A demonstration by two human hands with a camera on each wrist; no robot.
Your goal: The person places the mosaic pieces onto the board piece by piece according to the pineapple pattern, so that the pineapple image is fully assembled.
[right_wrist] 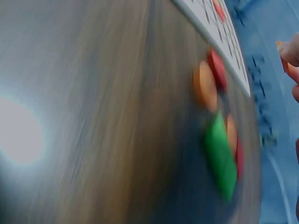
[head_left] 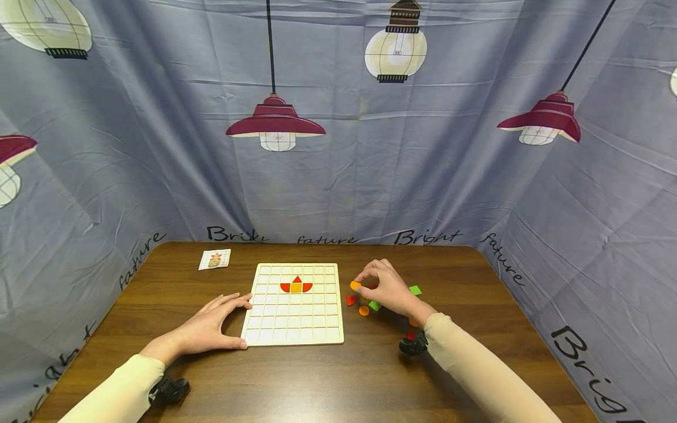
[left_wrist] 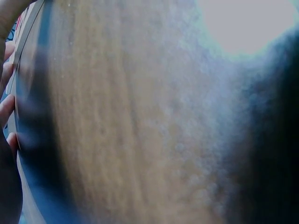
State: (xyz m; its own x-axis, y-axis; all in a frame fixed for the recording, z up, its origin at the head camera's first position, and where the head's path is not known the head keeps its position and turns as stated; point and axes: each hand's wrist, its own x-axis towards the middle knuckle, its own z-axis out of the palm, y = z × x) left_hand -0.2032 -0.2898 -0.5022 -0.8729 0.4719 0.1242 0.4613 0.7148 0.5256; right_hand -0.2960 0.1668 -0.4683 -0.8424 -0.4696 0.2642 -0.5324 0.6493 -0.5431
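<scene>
A white gridded board [head_left: 293, 323] lies on the table. On its upper part a red triangle [head_left: 297, 279] stands above an orange square [head_left: 296, 288], with a red rounded piece [head_left: 285, 287] and another red rounded piece [head_left: 307, 287] at the sides. My left hand [head_left: 208, 329] touches the board's left edge with fingers and thumb spread. Just right of the board, my right hand [head_left: 388, 289] pinches an orange piece [head_left: 355, 285] between thumb and finger. That piece also shows edge-on at the right of the right wrist view; its full shape is unclear.
Loose pieces lie under and around the right hand: a red one [head_left: 351, 300], an orange round one [head_left: 364, 311], green ones [head_left: 415, 290] and others partly hidden. A small card [head_left: 214, 259] with a printed pattern lies at the back left. A grey-blue curtain [head_left: 344, 188] hangs behind the table.
</scene>
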